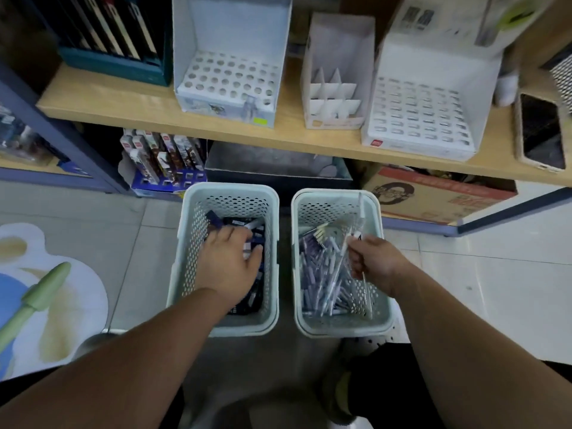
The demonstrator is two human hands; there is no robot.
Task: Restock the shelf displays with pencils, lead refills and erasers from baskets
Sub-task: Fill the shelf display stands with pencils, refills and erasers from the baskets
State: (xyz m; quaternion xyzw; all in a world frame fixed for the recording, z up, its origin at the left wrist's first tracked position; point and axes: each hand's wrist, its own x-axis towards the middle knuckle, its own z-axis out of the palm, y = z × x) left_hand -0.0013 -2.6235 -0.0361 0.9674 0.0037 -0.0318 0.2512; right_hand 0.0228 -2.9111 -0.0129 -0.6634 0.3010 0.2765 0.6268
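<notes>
Two pale green perforated baskets stand on the floor below the shelf. My left hand (229,261) reaches into the left basket (188,243), fingers spread over dark blue packs (253,239); whether it grips one I cannot tell. My right hand (371,261) is over the right basket (380,230) and pinches a clear-wrapped white pencil (356,236) above a heap of purple and white pencils (322,280). On the wooden shelf (154,109) stand three white displays: one with round holes (229,78), one with dividers (334,91), one with slots (421,109).
A teal box of dark packs (117,57) stands at the shelf's left end and a phone (541,131) lies at its right end. Under the shelf are a blue display of pencils (164,159), a grey bin (272,165) and a cardboard box (433,196). A printed mat (40,289) lies left.
</notes>
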